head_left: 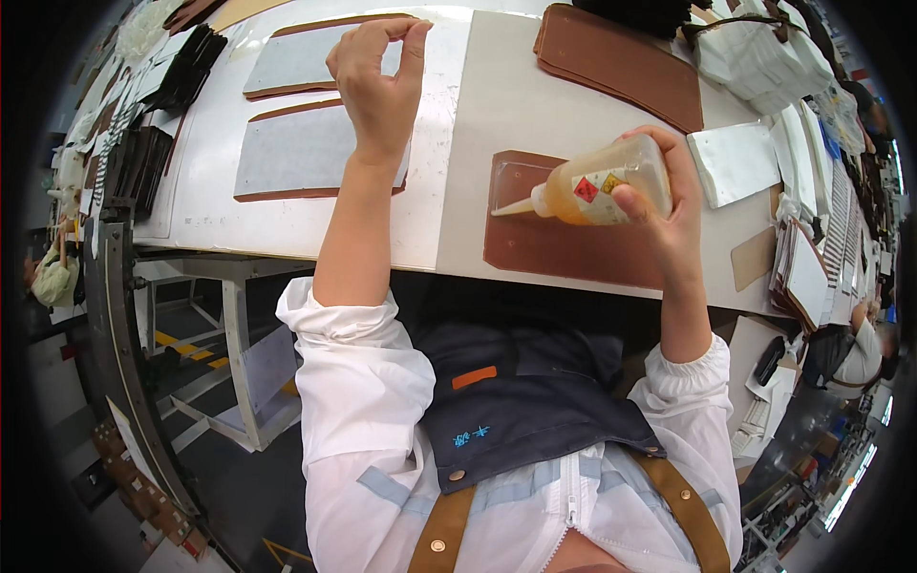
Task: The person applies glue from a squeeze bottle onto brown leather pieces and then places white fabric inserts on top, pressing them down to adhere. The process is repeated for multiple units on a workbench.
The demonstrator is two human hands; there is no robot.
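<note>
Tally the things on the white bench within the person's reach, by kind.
Brown pieces with grey lining: 2
Plain brown pieces: 2
Glue bottle: 1, held in the right hand, nozzle over the nearer brown piece
White folded pieces: 1
Total: 6
The left hand is raised over the grey pieces, fingertips pinched.

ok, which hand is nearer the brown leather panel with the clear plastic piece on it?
Right. The right hand holds an amber glue bottle directly over that brown leather panel; the left hand is off to its left, over grey-lined panels.
</note>
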